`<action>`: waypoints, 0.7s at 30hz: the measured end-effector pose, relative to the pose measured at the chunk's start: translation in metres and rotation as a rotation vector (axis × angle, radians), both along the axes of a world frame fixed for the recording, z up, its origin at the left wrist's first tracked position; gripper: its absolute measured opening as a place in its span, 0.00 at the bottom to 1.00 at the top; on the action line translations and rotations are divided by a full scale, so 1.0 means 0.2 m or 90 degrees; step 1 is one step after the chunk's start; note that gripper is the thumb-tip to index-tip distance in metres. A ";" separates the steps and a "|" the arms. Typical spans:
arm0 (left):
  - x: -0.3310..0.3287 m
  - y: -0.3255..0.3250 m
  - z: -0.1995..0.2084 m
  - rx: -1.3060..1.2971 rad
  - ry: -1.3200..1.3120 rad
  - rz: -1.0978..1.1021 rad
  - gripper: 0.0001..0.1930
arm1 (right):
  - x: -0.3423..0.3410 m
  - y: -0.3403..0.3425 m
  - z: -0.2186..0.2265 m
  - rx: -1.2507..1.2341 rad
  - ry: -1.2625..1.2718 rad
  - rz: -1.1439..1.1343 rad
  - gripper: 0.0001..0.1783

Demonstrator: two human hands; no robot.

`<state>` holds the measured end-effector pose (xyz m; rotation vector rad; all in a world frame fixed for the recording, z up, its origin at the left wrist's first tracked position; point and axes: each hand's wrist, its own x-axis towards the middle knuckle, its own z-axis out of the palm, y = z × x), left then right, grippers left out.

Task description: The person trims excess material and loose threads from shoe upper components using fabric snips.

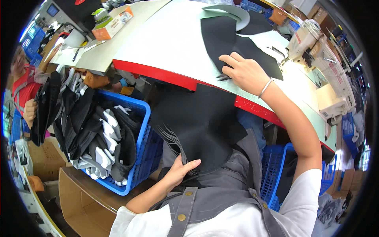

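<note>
On my lap lies a stack of black cut fabric pieces [209,130], its layered edges fanned out on the left side. My left hand [179,172] pinches the near left edge of this stack, thumb on top. Over the white table, my right hand [245,74] is closed around small dark thread snips [223,77], whose two points stick out below the fingers. Just beyond that hand, more black fabric pieces [219,37] lie flat on the tabletop. A curved grey-green strip [237,14] rests across their far end.
A white sewing machine [329,75] stands at the table's right. The red table edge [158,73] runs above my lap. To my left, a blue crate [144,138] overflows with black and white pieces; another blue crate [272,170] is at my right. A person in red [25,85] handles black pieces at far left.
</note>
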<state>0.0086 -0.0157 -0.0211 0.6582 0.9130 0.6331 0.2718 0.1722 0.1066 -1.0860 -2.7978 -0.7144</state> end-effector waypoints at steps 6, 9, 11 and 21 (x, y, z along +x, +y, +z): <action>-0.01 0.00 -0.01 -0.026 -0.037 0.021 0.39 | 0.03 0.08 0.09 -0.069 -0.094 -0.020 0.09; -0.02 -0.02 0.00 0.032 -0.001 -0.005 0.39 | 0.03 0.09 0.10 -0.098 -0.085 -0.023 0.11; -0.05 -0.01 0.02 0.087 0.017 -0.019 0.39 | 0.02 0.08 0.10 -0.128 -0.019 -0.032 0.10; -0.01 0.09 -0.09 -0.030 -0.119 0.161 0.23 | 0.02 -0.02 -0.04 -0.043 0.100 -0.101 0.08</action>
